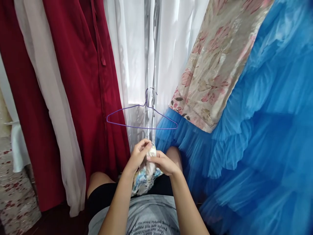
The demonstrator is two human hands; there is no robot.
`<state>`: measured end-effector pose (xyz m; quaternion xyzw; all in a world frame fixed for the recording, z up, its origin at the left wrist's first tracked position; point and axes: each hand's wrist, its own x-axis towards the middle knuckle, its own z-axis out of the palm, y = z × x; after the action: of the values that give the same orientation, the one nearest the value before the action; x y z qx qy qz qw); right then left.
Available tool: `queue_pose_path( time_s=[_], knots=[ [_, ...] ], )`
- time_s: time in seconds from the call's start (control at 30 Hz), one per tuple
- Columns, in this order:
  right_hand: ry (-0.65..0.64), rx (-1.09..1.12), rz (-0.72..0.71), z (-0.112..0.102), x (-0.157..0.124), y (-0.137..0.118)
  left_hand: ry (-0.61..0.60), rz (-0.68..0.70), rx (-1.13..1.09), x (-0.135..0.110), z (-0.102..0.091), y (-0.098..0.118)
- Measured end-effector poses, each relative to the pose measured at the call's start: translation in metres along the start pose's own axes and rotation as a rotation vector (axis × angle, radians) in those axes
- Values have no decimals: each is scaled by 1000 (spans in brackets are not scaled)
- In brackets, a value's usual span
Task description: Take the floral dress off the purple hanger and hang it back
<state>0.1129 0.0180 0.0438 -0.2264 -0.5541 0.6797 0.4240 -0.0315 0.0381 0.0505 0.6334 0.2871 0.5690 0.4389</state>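
Head view shows a small patterned cloth (143,179) above the lap of the seated person, and both hands are upon it. The left hand (137,154) has a narrow grip, its fingertips pinching near the top edge; the right hand (166,163) holds the same pale part from the other side, the thumb laid on it. As for progress, I judge that the work is partly made: the cloth is gathered and well held, but its lower part lies bunched, not spread or smoothed. The purple hanger (146,103) hangs in front, beyond the hands, and carries nothing; what holds its hook I cannot tell. Around are many long garments: a red dress (78,85) and a pale strip (55,107) at left, a white curtain (176,39) behind, a floral cloth (212,71) and a wide blue dress (274,137) at right. This blue dress comes close beside the right leg and takes much of the room there. The fingers cover part of the cloth, so its exact form is hidden.
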Motion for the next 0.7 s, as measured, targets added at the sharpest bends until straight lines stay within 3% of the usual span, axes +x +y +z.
queue_pose_path(
  time_s=[0.1, 0.17, 0.23, 0.37, 0.5, 0.57, 0.7],
  knots=[
    [59, 59, -27, -18, -22, -17, -300, -206, 31, -21, -3, -12],
    [117, 5, -42, -37, -42, -34, -520, -268, 160, -38, -4, -27],
    [128, -117, -15, -56, -62, -53, -658, -298, 335, -49, -10, -41],
    [20, -457, 77, -82, -84, -87, -629, -311, 721, -43, -40, -52],
    [-115, -725, 272, -108, -79, -106, -558, -131, 1066, -22, -76, -31],
    [12, -752, 259, -128, -68, -112, -547, -45, 1162, -17, -83, -16],
    [511, -562, -40, -173, -25, -129, -455, 145, 1171, -13, -76, 13]
  ],
)
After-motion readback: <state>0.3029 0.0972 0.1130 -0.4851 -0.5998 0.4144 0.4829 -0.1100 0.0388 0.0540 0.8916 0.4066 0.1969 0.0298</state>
